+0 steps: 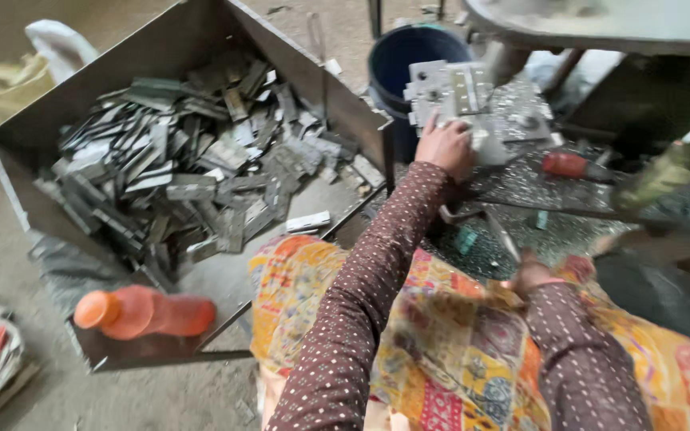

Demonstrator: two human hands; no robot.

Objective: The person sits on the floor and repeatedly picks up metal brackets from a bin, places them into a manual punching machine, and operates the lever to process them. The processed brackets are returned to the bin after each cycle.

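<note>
Orange bottle (144, 312), blue bucket (409, 60), brown dotted sleeve (365, 295)

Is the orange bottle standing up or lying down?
Lying down: the orange bottle rests on its side at the metal bin front corner, cap pointing left.

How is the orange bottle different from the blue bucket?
The orange bottle lies on its side in the metal tray; the blue bucket stands upright on the floor behind the tray. The bottle is capped and looks smaller; the bucket is open on top and looks bigger. Both are containers.
</note>
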